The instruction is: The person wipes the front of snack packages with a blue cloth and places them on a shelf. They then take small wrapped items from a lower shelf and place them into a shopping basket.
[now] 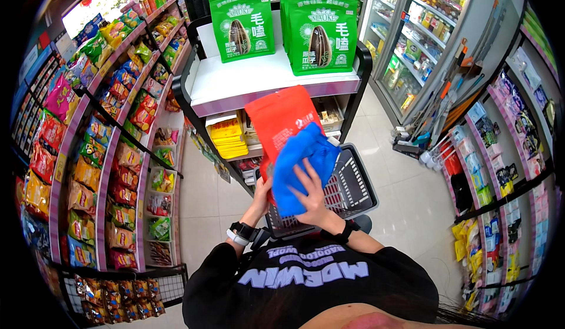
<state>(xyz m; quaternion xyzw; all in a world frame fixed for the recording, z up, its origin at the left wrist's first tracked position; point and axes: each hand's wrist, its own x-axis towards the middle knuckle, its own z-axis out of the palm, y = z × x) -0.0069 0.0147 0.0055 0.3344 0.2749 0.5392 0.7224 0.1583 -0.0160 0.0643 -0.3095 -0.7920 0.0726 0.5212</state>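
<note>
In front of my chest I hold up a red stand-up pouch, tilted, with small white printing on it. My left hand grips its lower left edge. With fingers spread, my right hand presses a bright blue cloth against the pouch and covers its lower right part. Beneath both hands is a grey plastic shopping basket with slotted walls; the pouch and cloth hide part of it. Beyond the pouch stands a white-topped display shelf. Upright green pouches of sunflower seeds stand on it at left and right.
Yellow packets fill a lower level of the display. Snack shelves run along the left. At the right are a glass-door refrigerator, leaning long-handled tools and shelves of packaged goods.
</note>
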